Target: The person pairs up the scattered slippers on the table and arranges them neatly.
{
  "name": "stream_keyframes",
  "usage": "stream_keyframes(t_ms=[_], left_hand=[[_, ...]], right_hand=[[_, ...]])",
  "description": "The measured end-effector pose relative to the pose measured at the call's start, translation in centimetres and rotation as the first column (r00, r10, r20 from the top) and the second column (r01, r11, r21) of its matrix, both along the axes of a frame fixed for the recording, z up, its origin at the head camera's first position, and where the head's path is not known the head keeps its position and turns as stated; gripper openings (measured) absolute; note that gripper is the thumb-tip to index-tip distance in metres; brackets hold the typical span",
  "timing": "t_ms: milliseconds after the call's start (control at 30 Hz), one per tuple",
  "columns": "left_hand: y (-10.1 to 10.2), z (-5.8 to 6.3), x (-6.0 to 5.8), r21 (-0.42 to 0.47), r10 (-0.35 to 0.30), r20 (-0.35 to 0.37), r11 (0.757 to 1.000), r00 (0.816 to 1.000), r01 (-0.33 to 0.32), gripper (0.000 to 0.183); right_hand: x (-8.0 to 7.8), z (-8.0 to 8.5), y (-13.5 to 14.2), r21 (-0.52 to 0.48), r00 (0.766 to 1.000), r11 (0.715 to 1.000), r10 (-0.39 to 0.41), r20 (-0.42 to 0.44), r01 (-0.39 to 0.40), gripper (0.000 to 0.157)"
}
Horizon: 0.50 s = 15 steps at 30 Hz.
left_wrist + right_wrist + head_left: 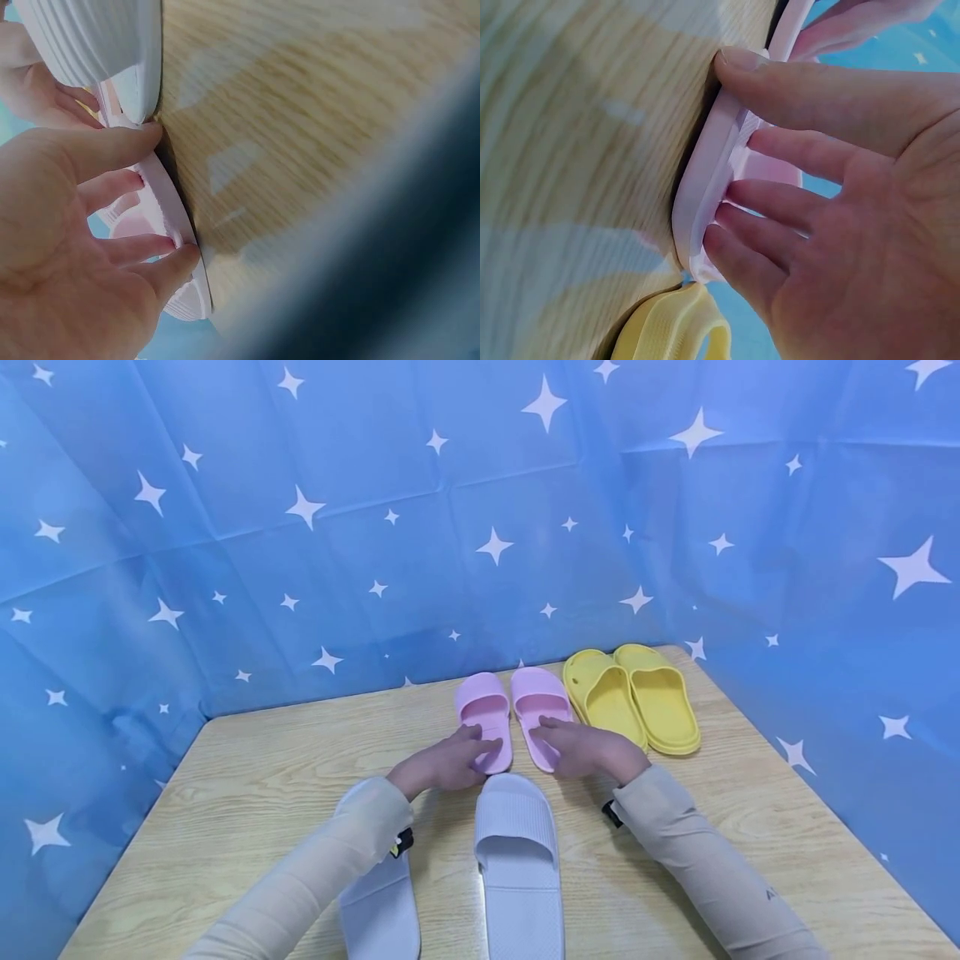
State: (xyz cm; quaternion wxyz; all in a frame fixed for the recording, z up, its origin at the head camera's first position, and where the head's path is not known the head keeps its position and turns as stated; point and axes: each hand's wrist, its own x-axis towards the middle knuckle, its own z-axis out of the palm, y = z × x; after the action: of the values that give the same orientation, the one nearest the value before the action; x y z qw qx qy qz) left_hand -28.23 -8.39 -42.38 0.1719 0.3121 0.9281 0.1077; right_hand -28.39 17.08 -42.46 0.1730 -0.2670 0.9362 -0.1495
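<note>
Two pink slippers lie side by side at the back of the table, toes toward the curtain. My left hand [450, 760] is at the left pink slipper [482, 691], its fingertips touching the slipper's side edge in the left wrist view. At the right pink slipper [538, 683] is my right hand [588, 752]. In the right wrist view, its thumb is at the sole's edge near the heel, and the extended fingers touch the rim along the side. Close in front, between the forearms, lies a grey slipper [521, 897]; its mate [382, 914] is partly covered by the left sleeve.
A pair of yellow slippers [663, 710] stands to the right of the pink ones, close against them. A blue curtain [375, 552] with white stars hangs behind and beside the wooden table [262, 777]. Each wrist carries a dark strap-mounted device.
</note>
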Motion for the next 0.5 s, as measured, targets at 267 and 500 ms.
stream_keyframes(t_ms=[267,500], left_hand=[[0.34,-0.23,-0.10,-0.001,0.012,0.017,1.000,1.000,-0.012,0.062],[0.40,-0.08,0.11,-0.010,0.015,0.022,1.000,1.000,-0.015,0.062]], right_hand=[[-0.06,-0.28,0.01,-0.016,1.000,1.000,-0.011,0.021,0.012,0.079],[0.16,-0.22,-0.05,-0.014,1.000,1.000,-0.020,0.014,0.021,0.077]])
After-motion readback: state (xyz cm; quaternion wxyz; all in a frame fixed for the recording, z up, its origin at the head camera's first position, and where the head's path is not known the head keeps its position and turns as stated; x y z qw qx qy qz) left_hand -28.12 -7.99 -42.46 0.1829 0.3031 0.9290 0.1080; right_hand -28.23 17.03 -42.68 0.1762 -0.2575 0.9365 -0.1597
